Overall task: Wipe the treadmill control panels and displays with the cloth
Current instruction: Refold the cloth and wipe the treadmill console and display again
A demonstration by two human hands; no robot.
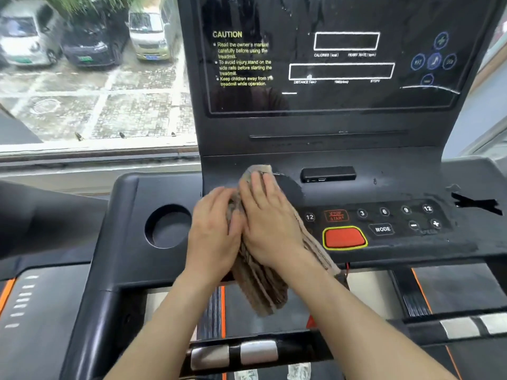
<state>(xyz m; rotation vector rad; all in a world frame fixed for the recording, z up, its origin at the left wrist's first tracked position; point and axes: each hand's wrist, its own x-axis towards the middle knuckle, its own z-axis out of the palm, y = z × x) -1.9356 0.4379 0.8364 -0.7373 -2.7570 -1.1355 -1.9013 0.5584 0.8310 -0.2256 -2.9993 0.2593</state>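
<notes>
Head view puts the display (329,58) up top. Its glass carries faint streaks and droplets near the upper edge, so I judge it wetted but not yet wiped dry. Below it, the panel (384,193) shows a darker, damp-looking arc just right of the cloth, while the stretch from the buttons (384,212) to the right end looks speckled and dull. I take that part as left to do, and the task as early to midway. The cloth (260,292) is brown-grey, ribbed and folded thick. It lies on the panel's left part, its lower end hanging over the front edge. My left hand (214,231) and right hand (270,226) lie side by side on it, fingers straight, pressing it flat.
</notes>
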